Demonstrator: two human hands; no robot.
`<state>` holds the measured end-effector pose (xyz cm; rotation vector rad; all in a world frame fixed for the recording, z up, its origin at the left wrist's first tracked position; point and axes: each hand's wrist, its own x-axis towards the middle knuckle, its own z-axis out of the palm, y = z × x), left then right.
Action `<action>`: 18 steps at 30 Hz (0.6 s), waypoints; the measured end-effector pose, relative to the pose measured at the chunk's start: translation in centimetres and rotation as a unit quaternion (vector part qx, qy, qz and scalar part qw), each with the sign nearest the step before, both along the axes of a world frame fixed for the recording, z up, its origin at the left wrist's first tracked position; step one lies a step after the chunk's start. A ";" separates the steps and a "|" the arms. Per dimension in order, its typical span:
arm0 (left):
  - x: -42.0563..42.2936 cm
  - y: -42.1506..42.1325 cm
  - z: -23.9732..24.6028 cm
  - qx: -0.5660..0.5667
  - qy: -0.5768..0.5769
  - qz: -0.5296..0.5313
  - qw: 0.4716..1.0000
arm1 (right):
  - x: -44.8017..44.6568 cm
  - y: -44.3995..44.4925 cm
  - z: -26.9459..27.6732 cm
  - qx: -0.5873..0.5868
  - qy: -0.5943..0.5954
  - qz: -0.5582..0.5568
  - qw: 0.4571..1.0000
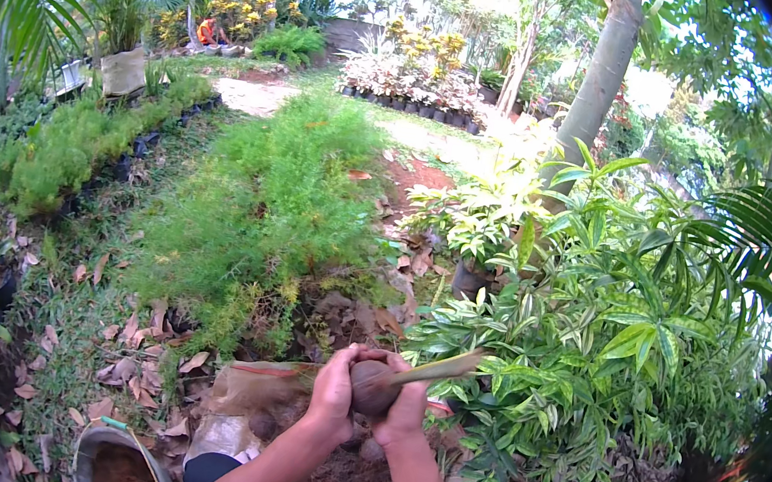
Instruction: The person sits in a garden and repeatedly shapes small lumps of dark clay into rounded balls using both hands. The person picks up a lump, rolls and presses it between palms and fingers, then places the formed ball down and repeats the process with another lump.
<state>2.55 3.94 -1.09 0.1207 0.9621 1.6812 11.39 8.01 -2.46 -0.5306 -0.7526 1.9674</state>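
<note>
Between my left hand (335,392) and my right hand (405,408) is a round brown ball (374,388), apparently soil or fibre around a plant's base. Both palms press around its sides. A pale green stem or cut leaf base (439,367) sticks out of it, up and to the right. Below my hands lies a plastic sack (227,395) with loose brown fibre and several more round brown balls (264,425), partly hidden by my forearms.
A bucket (81,453) holding brown material stands at the lower left. Feathery green plants (274,204) grow ahead, variegated leafy plants (606,343) at the right, near a tree trunk (600,86). A person in orange (207,32) is far off at the upper left.
</note>
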 end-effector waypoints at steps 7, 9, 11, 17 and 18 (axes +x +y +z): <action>-1.1 0.1 -0.4 0.026 -0.198 -0.065 0.978 | -0.6 -0.4 0.6 0.167 -0.199 -0.194 0.946; -1.1 0.0 0.3 0.112 -0.128 0.032 0.985 | -0.6 -0.4 0.6 0.060 -0.113 -0.129 0.983; -0.8 -0.3 1.0 0.124 0.016 0.070 0.990 | -0.4 -0.5 0.3 -0.059 -0.012 -0.037 0.997; 0.0 -1.0 1.7 0.099 0.209 0.052 0.972 | 0.9 0.5 0.0 -0.207 0.166 0.003 0.964; 0.1 -0.9 1.6 0.039 0.195 0.060 0.978 | 1.0 0.6 0.1 -0.148 0.165 0.033 0.975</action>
